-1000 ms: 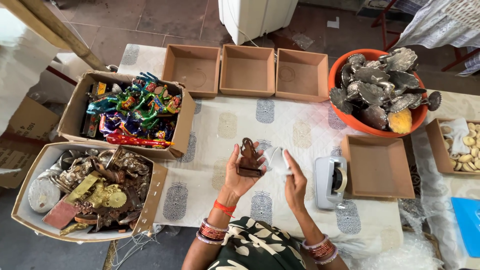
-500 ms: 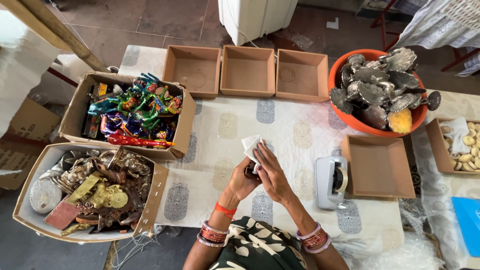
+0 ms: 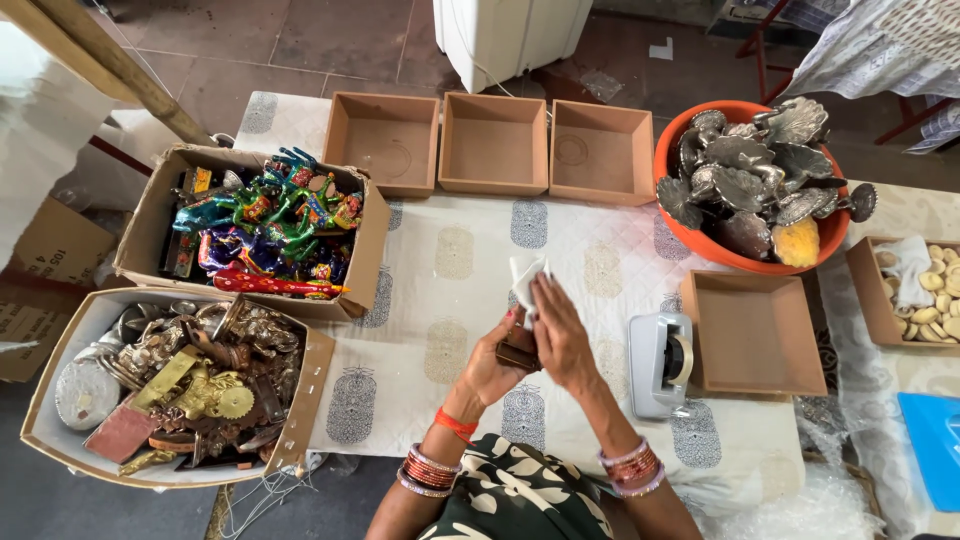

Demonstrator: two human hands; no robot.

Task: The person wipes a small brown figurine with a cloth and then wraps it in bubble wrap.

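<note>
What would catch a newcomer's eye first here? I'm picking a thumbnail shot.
The cardboard box of bright painted figures at the left stands out most, then the orange bowl of grey metal pieces at the upper right. In the middle, the left hand and right hand hold a small dark figure and white wrapping.
</note>
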